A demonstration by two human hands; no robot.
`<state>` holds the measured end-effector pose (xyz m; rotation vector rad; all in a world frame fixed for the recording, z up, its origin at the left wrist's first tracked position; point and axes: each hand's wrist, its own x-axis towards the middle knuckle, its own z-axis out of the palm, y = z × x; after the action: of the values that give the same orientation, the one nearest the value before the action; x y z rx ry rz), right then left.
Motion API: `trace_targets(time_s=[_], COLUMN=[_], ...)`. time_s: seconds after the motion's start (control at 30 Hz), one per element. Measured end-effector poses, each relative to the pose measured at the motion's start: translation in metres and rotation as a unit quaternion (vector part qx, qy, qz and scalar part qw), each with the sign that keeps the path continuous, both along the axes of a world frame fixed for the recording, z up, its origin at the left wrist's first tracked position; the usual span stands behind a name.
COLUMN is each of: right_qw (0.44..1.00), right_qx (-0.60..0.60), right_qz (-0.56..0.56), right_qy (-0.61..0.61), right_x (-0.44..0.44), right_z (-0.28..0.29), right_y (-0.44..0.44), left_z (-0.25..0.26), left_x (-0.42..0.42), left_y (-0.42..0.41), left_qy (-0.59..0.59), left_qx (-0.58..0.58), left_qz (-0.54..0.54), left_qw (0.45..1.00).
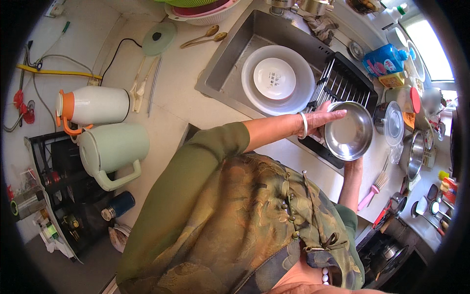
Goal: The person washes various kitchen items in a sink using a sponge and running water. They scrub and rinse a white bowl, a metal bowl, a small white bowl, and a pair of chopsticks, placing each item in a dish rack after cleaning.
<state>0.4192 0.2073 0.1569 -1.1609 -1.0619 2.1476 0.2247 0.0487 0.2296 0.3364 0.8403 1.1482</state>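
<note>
My left hand (321,119), with a white bangle at the wrist, grips a shiny stainless steel bowl (349,134) by its left rim, thumb over the inside. The bowl is tilted, its hollow facing the camera, above the near end of a black-framed drying rack (343,86). My right forearm reaches up to the bowl's lower edge; the wrist of my right hand (353,164) shows there, while the bowl hides the fingers. Left of the rack, a white bowl (274,78) bearing writing sits upside down inside a larger white basin (249,93) in the steel sink (227,70).
Wooden spoons (202,36), a glass lid (158,38), a white jug (99,104) and a pale green kettle (114,149) are on the left counter. Right of the rack stand a lidded container (393,123), another steel bowl (415,156) and a pink-handled brush (374,187). A blue detergent bottle (385,60) stands beyond.
</note>
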Motion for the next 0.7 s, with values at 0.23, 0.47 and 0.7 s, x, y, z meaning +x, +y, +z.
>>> trace_targets(time_s=[0.23,0.47,0.7], right_qw=[0.995,0.968,0.953], right_qx=[0.056,-0.168,-0.207], right_qz=[0.068,0.162,0.211], right_qy=[0.039,0.089,0.068], right_x=[-0.079,-0.215,-0.251], right_z=[0.023,-0.022,-0.105], right_y=[-0.002,-0.045,-0.041], left_z=[0.006,-0.079,-0.142], left_x=[-0.057,-0.121,-0.148], left_y=[-0.02,-0.046,-0.045], left_qy=[-0.023,-0.045,-0.078], left_qx=[0.11,-0.043,-0.088], left_qz=[0.163,0.281,0.302], left_qw=[0.98,0.958,0.946])
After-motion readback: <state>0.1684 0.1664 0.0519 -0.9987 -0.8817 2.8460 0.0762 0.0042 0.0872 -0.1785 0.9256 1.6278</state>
